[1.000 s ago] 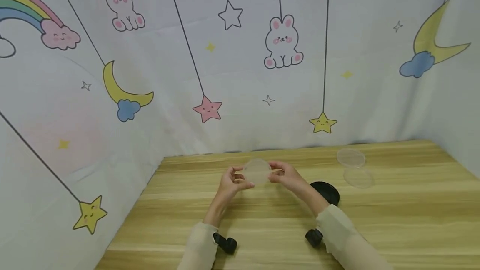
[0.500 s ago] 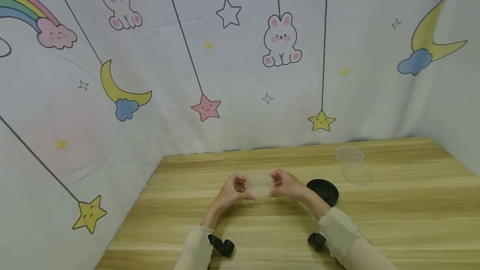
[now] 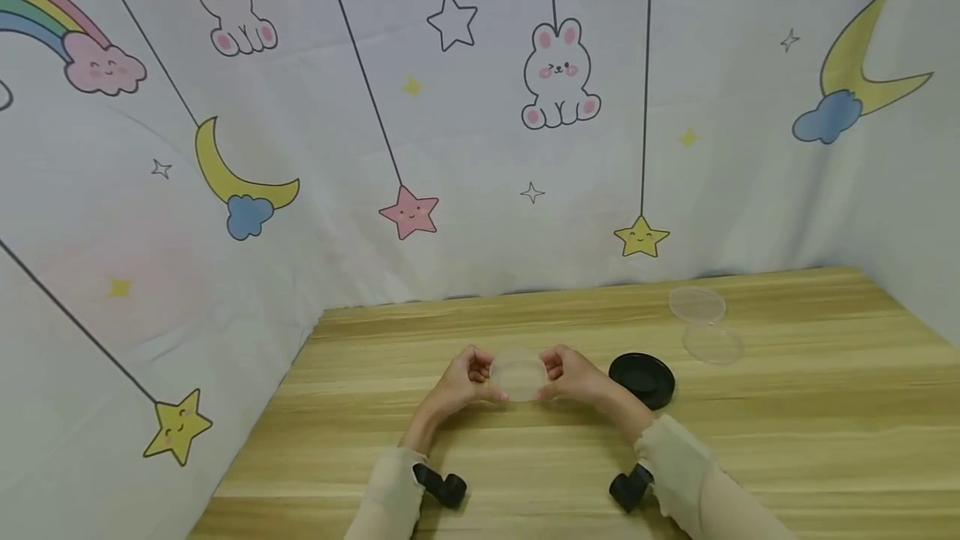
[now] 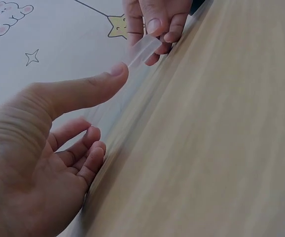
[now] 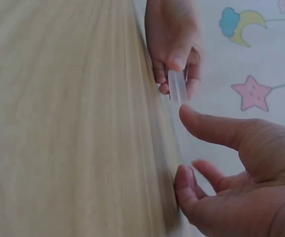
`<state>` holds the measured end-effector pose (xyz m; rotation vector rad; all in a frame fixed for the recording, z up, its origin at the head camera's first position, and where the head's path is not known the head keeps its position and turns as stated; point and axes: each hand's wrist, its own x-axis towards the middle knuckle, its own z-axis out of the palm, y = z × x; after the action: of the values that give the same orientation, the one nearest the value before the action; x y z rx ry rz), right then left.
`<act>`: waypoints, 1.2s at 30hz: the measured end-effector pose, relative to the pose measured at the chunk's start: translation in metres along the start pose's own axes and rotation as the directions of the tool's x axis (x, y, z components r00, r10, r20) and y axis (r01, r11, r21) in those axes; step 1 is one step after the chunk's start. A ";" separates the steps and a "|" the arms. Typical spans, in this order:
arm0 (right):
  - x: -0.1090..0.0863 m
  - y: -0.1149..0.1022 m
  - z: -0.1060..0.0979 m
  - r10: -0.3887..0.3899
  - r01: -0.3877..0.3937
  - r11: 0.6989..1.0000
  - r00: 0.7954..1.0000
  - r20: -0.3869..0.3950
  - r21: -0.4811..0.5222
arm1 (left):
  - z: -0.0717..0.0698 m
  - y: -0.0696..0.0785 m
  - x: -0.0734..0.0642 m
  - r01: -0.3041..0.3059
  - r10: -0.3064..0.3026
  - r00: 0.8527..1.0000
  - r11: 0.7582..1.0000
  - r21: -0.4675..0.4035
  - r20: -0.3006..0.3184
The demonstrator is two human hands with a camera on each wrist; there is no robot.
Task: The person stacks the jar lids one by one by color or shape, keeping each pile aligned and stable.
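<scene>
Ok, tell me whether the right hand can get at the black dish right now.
Likely yes, but occupied: the right hand holds the clear round piece with the left hand. Once free, it should reach the black dish, which lies uncovered close by.

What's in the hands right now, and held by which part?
A translucent round piece, gripped at opposite sides of its edge: the left hand on one side, the right hand on the other.
</scene>
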<state>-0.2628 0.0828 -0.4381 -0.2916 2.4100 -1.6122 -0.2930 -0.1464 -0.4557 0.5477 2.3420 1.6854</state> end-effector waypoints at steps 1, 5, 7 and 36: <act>0.000 0.001 0.001 0.005 -0.005 1.000 1.000 -0.008 0.003 | 0.000 0.000 0.000 -0.002 0.002 1.000 1.000 0.003 0.002; 0.001 0.003 0.002 0.002 -0.002 1.000 1.000 -0.021 0.015 | -0.001 -0.002 0.001 -0.003 0.003 1.000 1.000 0.008 0.016; 0.001 0.004 0.003 -0.003 0.003 1.000 1.000 -0.019 0.013 | -0.001 -0.002 0.001 0.000 0.000 1.000 1.000 0.005 0.026; -0.002 -0.003 0.005 0.047 -0.054 0.991 0.997 -0.055 -0.123 | -0.004 0.005 -0.004 0.012 -0.023 0.998 0.980 0.200 0.053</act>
<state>-0.2596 0.0780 -0.4365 -0.2104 2.5404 -1.4693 -0.2899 -0.1501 -0.4494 0.5977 2.4833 1.4172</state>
